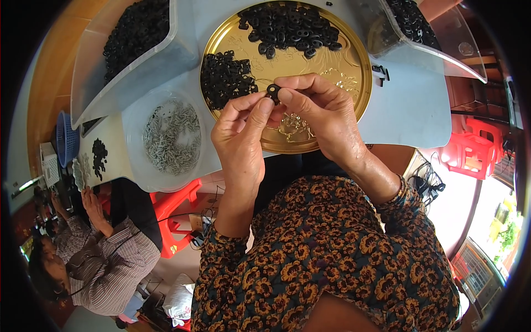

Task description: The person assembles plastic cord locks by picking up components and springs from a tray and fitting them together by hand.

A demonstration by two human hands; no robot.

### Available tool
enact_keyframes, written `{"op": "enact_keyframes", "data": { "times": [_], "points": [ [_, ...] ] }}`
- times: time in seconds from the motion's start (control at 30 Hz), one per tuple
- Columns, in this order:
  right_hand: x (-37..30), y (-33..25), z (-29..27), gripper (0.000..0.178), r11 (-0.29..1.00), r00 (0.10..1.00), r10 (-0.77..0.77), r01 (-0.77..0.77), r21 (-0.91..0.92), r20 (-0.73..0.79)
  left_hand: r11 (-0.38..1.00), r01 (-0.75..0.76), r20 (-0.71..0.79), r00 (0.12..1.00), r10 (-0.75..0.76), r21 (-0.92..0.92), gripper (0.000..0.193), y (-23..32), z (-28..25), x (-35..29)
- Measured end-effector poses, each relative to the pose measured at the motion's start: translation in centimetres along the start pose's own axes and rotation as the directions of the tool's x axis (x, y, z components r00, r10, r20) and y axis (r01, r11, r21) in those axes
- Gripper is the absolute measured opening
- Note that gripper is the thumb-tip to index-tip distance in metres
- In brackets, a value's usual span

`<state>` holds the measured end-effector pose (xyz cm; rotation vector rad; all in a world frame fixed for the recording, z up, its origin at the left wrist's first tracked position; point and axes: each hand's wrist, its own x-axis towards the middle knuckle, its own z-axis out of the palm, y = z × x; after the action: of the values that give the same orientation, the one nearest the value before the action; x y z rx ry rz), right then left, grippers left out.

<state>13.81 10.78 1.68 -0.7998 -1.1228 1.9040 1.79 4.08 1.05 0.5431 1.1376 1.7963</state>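
Observation:
Between the fingertips of both hands is a small black plastic part with a round hole [272,92], held above the near side of a round gold tray [293,71]. My left hand [243,130] pinches it from the left and my right hand [323,110] from the right. On the tray lie a heap of black oval pieces [290,27] at the far side and a pile of small black parts [224,77] at the left. Small shiny brass-coloured pieces [296,127] lie partly behind my hands.
Left of the tray stands a clear bowl of small silver screw-like pieces [172,138]. Clear bins of black parts rise at the far left [138,36] and far right [412,22]. Another person [110,254] sits at the left. Red stools [475,146] stand at the right.

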Motion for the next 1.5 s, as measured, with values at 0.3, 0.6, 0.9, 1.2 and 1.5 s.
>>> {"op": "enact_keyframes", "data": {
  "times": [0.3,0.6,0.9,1.2,1.5],
  "points": [
    [-0.3,0.2,-0.1,0.016,0.996,0.998,-0.05,0.052,-0.074,0.022,1.0,0.012,0.03,0.999,-0.012,-0.001,0.011,-0.2,-0.5,0.0],
    [0.1,0.3,-0.5,0.019,0.997,1.0,0.009,-0.007,-0.076,0.015,0.998,0.056,0.009,0.998,-0.056,0.043,0.012,0.1,-0.4,0.1],
    [0.3,-0.8,-1.7,0.037,0.974,0.984,0.135,-0.153,0.166,0.118,0.979,-0.094,0.236,0.971,0.049,0.18,0.031,0.1,-1.6,0.0],
    [-1.0,-1.9,0.4,0.05,0.867,0.938,0.276,-0.337,0.366,0.21,0.971,-0.222,0.417,0.894,0.165,0.092,0.032,-0.3,-1.2,0.3],
    [-2.0,-1.6,1.5,0.054,0.858,0.955,0.235,-0.292,0.422,0.184,0.958,-0.284,0.35,0.895,0.277,-0.034,0.023,-0.9,-1.1,-0.1]
  ]
}}
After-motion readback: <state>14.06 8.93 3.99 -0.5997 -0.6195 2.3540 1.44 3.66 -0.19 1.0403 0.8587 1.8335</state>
